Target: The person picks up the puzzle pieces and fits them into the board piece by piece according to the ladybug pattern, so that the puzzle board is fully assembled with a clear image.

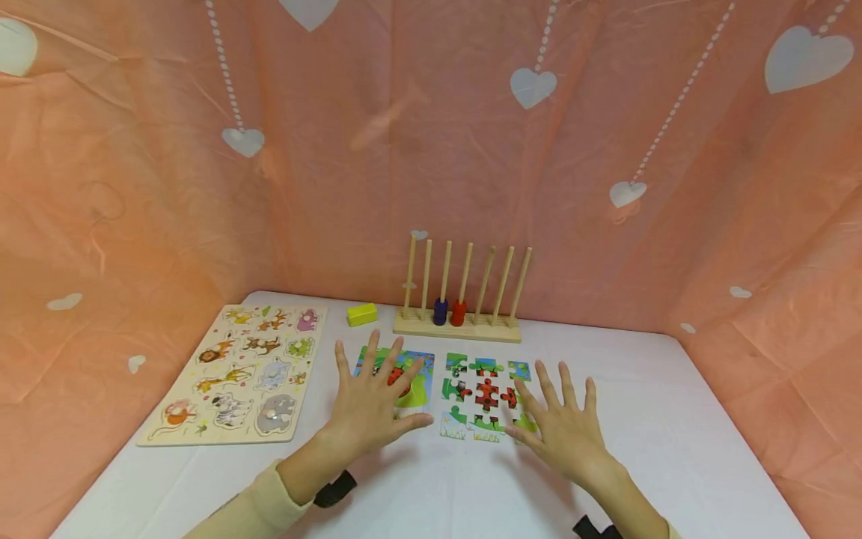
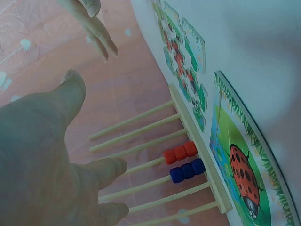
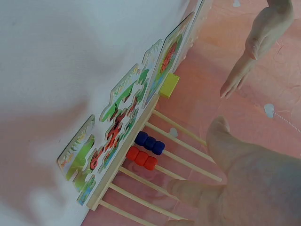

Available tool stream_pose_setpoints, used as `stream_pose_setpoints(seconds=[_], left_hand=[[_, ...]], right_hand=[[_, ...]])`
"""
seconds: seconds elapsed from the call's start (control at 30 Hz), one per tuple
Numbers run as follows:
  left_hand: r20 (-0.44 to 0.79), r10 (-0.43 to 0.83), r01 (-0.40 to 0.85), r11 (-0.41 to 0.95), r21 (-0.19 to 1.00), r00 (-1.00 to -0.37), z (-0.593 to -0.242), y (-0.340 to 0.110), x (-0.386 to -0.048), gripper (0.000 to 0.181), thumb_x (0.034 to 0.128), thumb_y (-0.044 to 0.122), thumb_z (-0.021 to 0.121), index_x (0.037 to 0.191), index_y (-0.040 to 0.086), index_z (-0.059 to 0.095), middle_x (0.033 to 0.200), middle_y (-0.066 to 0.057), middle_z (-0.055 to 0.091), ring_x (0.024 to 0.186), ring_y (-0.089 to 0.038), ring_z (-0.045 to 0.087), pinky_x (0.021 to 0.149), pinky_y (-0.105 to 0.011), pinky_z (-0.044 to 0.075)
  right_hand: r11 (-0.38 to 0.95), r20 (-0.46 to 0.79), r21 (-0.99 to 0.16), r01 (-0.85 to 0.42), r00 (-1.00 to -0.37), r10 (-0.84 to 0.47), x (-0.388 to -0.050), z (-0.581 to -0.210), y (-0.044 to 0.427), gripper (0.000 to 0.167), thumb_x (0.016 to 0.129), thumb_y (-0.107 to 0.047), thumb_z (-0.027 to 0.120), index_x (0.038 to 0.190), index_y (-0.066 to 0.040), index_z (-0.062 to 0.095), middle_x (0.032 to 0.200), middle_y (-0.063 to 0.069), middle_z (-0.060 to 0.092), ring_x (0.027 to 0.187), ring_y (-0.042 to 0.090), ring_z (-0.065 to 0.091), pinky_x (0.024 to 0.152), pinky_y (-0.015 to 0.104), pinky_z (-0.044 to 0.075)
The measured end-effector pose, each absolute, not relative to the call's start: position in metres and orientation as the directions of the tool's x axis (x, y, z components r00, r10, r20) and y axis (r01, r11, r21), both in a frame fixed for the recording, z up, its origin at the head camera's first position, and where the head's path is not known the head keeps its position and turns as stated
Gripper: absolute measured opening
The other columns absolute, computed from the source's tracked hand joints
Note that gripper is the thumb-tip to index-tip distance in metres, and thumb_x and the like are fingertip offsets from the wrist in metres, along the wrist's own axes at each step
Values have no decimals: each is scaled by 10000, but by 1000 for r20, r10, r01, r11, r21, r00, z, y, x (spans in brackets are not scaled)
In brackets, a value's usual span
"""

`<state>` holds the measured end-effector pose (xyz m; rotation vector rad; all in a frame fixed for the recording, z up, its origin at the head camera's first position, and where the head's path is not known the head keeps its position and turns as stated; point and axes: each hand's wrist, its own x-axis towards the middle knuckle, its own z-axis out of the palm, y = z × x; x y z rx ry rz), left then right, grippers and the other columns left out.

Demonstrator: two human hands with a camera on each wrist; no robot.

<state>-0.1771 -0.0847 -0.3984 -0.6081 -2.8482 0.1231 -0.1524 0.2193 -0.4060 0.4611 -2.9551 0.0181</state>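
Note:
My left hand (image 1: 367, 408) hovers over the ladybug picture board (image 1: 423, 391), fingers straight and spread, holding nothing. The palm and fingers hide part of that board. Likewise spread, my right hand (image 1: 571, 438) is held above the table beside the loose ladybug puzzle pieces (image 1: 486, 394), partly covering the rightmost ones. The pieces lie slightly apart in rows. Behind them stands a wooden peg rack (image 1: 411, 327) with several upright rods. Blue beads (image 2: 187, 171) sit on one rod and red beads (image 2: 180, 153) on its neighbour. Both wrist views show the hands raised, touching nothing.
A wooden animal puzzle board (image 1: 306, 370) lies at the left of the white table (image 1: 646, 419). One yellow block (image 1: 362, 314) rests left of the rack. Pink cloth (image 1: 458, 150) with heart prints hangs behind and at both sides.

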Motion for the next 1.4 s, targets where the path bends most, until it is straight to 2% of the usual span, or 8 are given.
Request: stream_pose_setpoints(seconds=[0.37, 0.5, 0.6, 0.77, 0.83, 0.97, 1.07, 1.4], left_hand=[[203, 381, 375, 925, -65, -902, -399, -94, -180, 871, 831, 825, 455, 1538, 320, 396, 1643, -113, 210, 1500, -439, 70, 1041, -803, -60], [142, 393, 404, 913, 57, -908, -401, -113, -188, 842, 890, 733, 497, 1566, 256, 345, 1642, -134, 196, 1503, -430, 40, 1039, -790, -105], [64, 416, 421, 891, 173, -907, -405, -135, -195, 820, 927, 576, 599, 1561, 125, 341, 1613, -170, 262, 1498, -420, 112, 1050, -786, -83], [-33, 442, 422, 874, 240, -896, -418, -167, -201, 735, 902, 388, 716, 1433, -58, 473, 1487, -247, 447, 1408, -454, 339, 1043, -803, 127], [-51, 457, 429, 863, 268, -888, -425, -175, -202, 706, 901, 365, 725, 1397, -85, 502, 1462, -269, 465, 1382, -478, 366, 1032, -801, 170], [-47, 485, 446, 834, 324, -873, -437, -186, -202, 669, 922, 342, 703, 1387, -98, 507, 1471, -287, 443, 1371, -513, 355, 1028, -799, 181], [-29, 484, 449, 830, 331, -874, -444, -190, -202, 643, 951, 326, 670, 1413, -82, 486, 1501, -275, 411, 1386, -511, 331, 1039, -792, 168], [0, 483, 452, 818, 356, -875, -450, -185, -200, 585, 1006, 276, 588, 1453, -71, 439, 1529, -311, 336, 1413, -527, 265, 1098, -730, 163]], right_hand=[[954, 157, 5, -299, -942, -296, -154, -406, 220, 716, 921, -591, 589, 1477, -147, 501, 1605, 219, 243, 1467, 503, 119, 1090, 760, 61], [952, 153, -20, -305, -942, -299, -158, -404, 221, 699, 930, -554, 600, 1471, -121, 502, 1598, 234, 254, 1460, 508, 140, 1086, 765, 50], [947, 156, -30, -320, -937, -312, -166, -405, 224, 672, 930, -514, 624, 1449, -99, 522, 1566, 248, 318, 1440, 512, 209, 1075, 775, 82], [920, 148, -98, -380, -920, -364, -193, -407, 228, 555, 919, -390, 697, 1341, -41, 611, 1419, 257, 510, 1348, 501, 399, 1043, 795, 158], [893, 125, -168, -417, -908, -400, -208, -408, 227, 457, 924, -321, 710, 1269, -26, 655, 1330, 227, 587, 1292, 461, 477, 1033, 797, 178], [812, 75, -326, -484, -869, -488, -242, -413, 217, 301, 933, -215, 711, 1147, -2, 705, 1173, 156, 673, 1170, 378, 585, 1020, 796, 209], [767, 54, -394, -506, -846, -530, -265, -414, 204, 288, 920, -177, 726, 1138, 9, 703, 1147, 136, 685, 1151, 358, 600, 1032, 780, 219], [727, -7, -426, -539, -802, -598, -305, -412, 164, 362, 883, -134, 769, 1204, 6, 679, 1189, 143, 661, 1161, 355, 581, 1053, 704, 257]])
